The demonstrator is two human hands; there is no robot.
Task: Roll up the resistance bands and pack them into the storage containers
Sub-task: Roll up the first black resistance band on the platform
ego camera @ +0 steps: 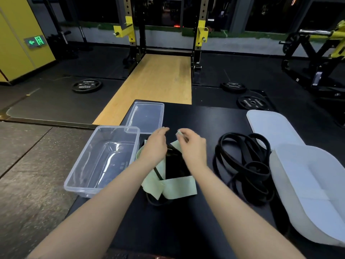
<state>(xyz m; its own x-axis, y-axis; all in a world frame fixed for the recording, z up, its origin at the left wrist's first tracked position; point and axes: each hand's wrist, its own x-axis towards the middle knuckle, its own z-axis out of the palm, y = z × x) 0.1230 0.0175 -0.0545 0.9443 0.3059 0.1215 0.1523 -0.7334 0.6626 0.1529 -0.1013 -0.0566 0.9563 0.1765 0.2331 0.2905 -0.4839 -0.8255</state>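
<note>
Early on: clear box (101,161) holds nothing, black bands (244,169) lie loose, left hand (155,144) relaxed over green band (175,186), right hand (192,146) pinching its end.

Container (101,159) left of folded band (173,176), lid (146,116) behind, loose bands (244,165) on the right.
</note>
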